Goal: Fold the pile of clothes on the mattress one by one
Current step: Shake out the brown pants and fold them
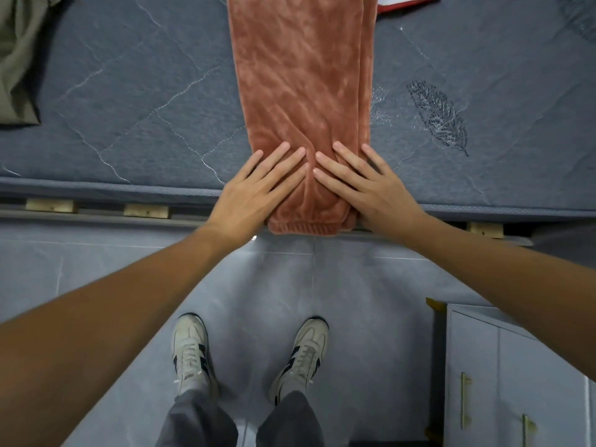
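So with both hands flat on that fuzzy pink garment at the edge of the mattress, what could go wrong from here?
Two risks, I think. The fuzzy pink fleece trousers hang their ribbed cuff past the grey quilted mattress edge, so they might slide toward the floor once the left hand and right hand lift. Also, the plush cloth is bunched between the fingers, so a crease could get folded in.
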Motion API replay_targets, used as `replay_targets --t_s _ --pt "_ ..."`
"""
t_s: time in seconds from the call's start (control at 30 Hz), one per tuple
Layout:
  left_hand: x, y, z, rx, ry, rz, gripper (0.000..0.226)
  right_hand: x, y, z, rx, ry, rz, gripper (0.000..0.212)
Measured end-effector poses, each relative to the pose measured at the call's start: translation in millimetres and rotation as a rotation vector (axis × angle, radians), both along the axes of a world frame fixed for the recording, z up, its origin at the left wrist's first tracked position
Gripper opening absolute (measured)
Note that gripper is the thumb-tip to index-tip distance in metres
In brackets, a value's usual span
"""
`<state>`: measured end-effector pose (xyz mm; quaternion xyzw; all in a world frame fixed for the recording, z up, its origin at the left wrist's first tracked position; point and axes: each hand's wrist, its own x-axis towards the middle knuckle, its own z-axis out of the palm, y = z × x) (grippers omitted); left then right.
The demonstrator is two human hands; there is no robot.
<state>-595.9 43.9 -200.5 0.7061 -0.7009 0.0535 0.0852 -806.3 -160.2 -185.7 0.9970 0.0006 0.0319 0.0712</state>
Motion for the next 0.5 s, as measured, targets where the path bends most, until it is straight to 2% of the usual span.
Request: replay_targets --t_s 0.07,0.2,0.33,0.5 --pt "10 -2 -3 0.006 -0.002 -0.059 0.067 -1 -3 -4 0.012 -0.006 0.014 0.076" --pt "13 1 1 0.002 0.087 -0.109 0.076 -9 -3 -6 0.087 0.015 0.051 0.081" --pt "8 10 18 0.035 0.276 -0.13 0.073 -21 4 11 0.253 0.045 0.016 0.08" --pt "-3 21 65 0.091 0.618 0.026 0.077 -16 16 61 0.583 0.034 -0.099 0.065"
